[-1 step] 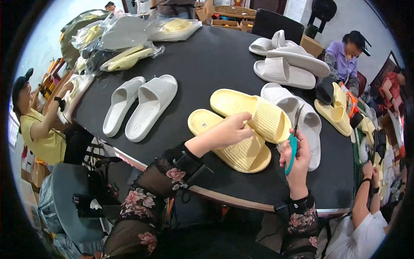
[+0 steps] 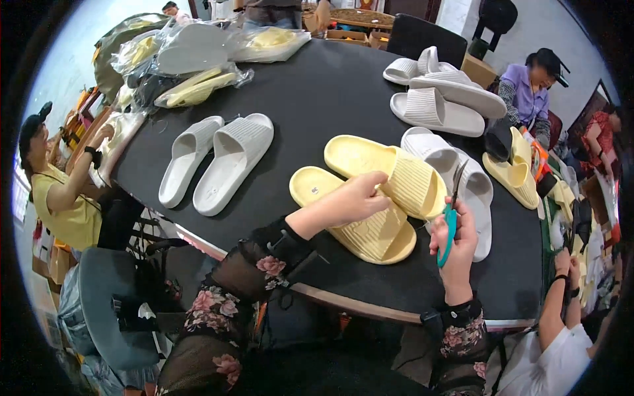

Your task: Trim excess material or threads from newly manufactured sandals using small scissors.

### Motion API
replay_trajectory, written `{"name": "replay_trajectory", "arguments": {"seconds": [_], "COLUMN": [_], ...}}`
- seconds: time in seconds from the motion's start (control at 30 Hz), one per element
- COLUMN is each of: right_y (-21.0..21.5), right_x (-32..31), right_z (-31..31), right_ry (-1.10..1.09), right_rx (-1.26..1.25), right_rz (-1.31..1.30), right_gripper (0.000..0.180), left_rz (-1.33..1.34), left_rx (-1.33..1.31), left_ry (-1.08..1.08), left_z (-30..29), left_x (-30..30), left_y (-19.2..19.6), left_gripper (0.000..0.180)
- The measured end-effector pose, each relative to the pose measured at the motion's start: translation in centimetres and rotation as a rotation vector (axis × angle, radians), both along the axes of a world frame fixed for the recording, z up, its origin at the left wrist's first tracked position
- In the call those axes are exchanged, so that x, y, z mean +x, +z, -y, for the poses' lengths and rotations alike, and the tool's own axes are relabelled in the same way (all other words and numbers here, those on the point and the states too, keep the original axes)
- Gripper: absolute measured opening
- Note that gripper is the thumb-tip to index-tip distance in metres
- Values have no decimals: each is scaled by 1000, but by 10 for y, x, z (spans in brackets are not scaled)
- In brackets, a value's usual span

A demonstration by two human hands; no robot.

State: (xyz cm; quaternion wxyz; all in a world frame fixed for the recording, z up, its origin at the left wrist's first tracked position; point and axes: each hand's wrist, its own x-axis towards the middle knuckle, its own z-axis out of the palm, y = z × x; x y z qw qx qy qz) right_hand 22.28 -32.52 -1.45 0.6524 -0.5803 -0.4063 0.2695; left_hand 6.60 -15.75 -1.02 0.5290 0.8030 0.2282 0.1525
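A pair of yellow slide slippers [image 2: 376, 231] lies side by side before me on the black table. My left hand [image 2: 351, 202] is over the strap of the nearer one, fingers curled in a pinch; whatever they may hold is too small to make out. To its right, my right hand [image 2: 456, 239] grips scissors [image 2: 449, 231] with teal handles, their dark blades pointing up and away from me. Just behind the blades lies a white pair of slides [image 2: 474, 188], partly covered by the yellow slipper and my hand.
Another white pair [image 2: 231, 165] rests left on the table [image 2: 317, 92]. Stacked white slides [image 2: 439, 112] stand far right, yellow ones [image 2: 512, 175] near the right edge. Bagged slippers [image 2: 198, 63] pile up far left. Co-workers sit left [image 2: 63, 204] and right [image 2: 525, 96]; another's hands [image 2: 568, 264] work lower right.
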Motion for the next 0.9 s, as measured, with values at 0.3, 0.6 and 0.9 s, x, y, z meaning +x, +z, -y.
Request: {"name": "replay_trajectory", "arguments": {"seconds": [0.3, 0.6, 0.9], "right_y": [-5, -2, -2], "right_x": [2, 6, 6], "right_z": [-6, -1, 20], "right_ry": [7, 31, 164], "right_rx": [-3, 45, 186], "right_rz": [47, 26, -193], "right_gripper": [43, 40, 41], "left_rz": [-8, -94, -75], "left_rx": [-3, 259, 211], "left_ry": [-10, 64, -28], "left_z": [-8, 2, 4], "left_x": [-1, 9, 60], "left_y": [-12, -7, -3], "left_gripper": [40, 48, 40]}}
